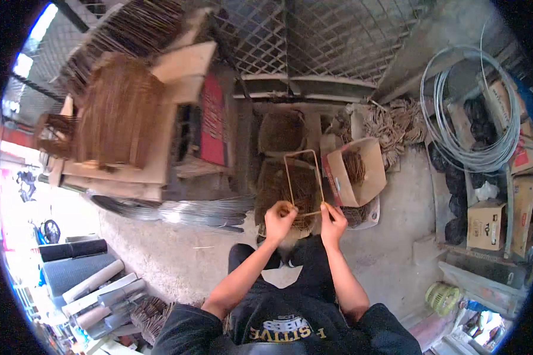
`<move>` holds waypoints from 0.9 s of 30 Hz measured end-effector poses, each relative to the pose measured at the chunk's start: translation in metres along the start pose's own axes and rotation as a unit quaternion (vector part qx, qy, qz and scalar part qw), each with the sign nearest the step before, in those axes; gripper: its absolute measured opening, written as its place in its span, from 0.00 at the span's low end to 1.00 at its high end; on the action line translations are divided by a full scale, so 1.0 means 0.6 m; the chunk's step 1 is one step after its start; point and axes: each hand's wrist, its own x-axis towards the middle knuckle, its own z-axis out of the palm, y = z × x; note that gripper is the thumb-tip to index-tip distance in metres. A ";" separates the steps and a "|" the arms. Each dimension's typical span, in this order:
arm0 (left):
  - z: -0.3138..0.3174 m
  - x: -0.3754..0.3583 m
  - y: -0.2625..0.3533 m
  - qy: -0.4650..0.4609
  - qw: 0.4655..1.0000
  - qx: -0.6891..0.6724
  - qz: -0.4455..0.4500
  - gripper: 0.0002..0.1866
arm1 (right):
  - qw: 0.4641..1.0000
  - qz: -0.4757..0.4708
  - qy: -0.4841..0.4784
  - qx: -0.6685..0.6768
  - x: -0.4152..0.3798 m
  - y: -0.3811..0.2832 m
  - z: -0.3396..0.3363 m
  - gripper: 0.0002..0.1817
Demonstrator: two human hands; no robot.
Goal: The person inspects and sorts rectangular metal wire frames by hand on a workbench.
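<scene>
Between my hands is a thin rectangular wire frame [321, 177], held up and tilted away from me. My left hand [280, 222] has its fingers curled at the frame's near left corner. At the near right corner, my right hand [333, 225] pinches the wire with thumb and fingertips. Below the frame sits a dark basket-like container [265, 177] with rusty brown wire pieces inside; part of it is hidden by my hands. Just right of it stands an open cardboard box [370, 171] containing more brown wire pieces.
Brown wire pieces [121, 112] are piled on cardboard boxes at left, above a bundle of straight wire [201, 213]. A wire coil [429, 106] hangs over shelving at right. Mesh rolls [80, 272] lie lower left, a green fan [442, 297] lower right. Mesh fencing [331, 41] closes the back.
</scene>
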 end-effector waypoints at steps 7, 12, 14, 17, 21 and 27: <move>-0.098 -0.123 0.313 0.017 0.992 0.095 0.085 0.12 | 0.994 0.034 -0.090 0.042 -0.040 -0.228 -0.056 0.14; -0.163 -0.181 0.403 0.050 0.989 0.099 0.097 0.15 | 0.982 0.021 -0.157 0.105 -0.067 -0.293 -0.051 0.15; -0.183 -0.206 0.422 0.074 0.989 0.079 0.101 0.14 | 0.978 -0.010 -0.180 0.110 -0.079 -0.324 -0.045 0.15; -0.216 -0.229 0.438 0.114 0.983 0.054 0.136 0.11 | 0.973 -0.027 -0.203 0.109 -0.096 -0.401 -0.041 0.14; -0.277 -0.234 0.465 0.140 0.973 0.022 0.180 0.10 | 0.964 -0.028 -0.215 0.154 -0.131 -0.454 0.001 0.14; -0.422 -0.213 0.520 0.118 0.979 -0.007 0.168 0.16 | 0.962 -0.039 -0.196 0.187 -0.207 -0.567 0.097 0.09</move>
